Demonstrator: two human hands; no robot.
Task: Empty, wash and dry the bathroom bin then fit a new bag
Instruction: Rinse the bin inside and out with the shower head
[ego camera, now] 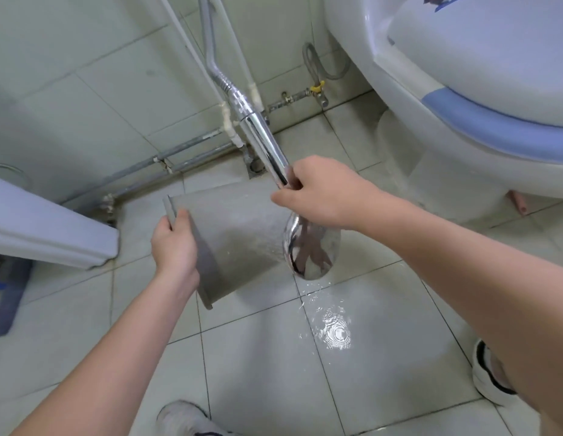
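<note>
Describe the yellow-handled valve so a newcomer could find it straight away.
Start at the white toilet on the right and look left along the foot of the tiled wall. There a short metal pipe runs just above the floor, ending at the valve. Its small yellow handle is the only yellow thing among grey pipes and hoses.

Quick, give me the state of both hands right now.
Left hand: closed, gripping the rim of the grey bin.
Right hand: closed around the handle of the chrome shower head, which sprays the bin.

Tiled floor (261,366) wet; puddle (333,328); toilet (462,171) base.
</note>
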